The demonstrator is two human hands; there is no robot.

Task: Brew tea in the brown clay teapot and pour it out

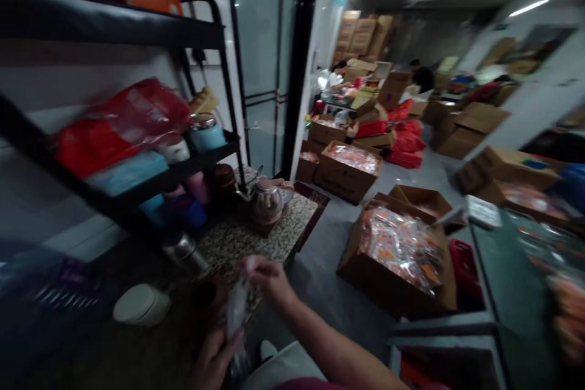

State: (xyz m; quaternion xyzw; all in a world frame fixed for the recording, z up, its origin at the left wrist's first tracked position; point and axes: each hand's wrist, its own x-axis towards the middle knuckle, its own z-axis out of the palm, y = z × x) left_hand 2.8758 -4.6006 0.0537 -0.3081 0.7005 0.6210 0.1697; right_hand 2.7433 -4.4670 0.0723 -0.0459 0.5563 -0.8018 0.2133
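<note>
A thin, pale, see-through strip that looks like plastic (236, 308) stretches upright between my two hands; blur hides its exact kind. At its top end, my right hand (270, 280) is closed in a pinch. Lower down, my left hand (216, 356) grips the bottom part between thumb and fingers. Both hands are in front of a speckled stone counter (292, 228). On that counter stand a metal kettle (268, 202), a steel flask (185, 251) and a white lidded tub (141, 304).
A black rack (178, 170) at left carries a red plastic bag (128, 122) and a light-blue cup (208, 133). At right, a carton (365, 283) full of plastic packets stands beside a green-topped table (507, 274). People sit farther back among more cartons.
</note>
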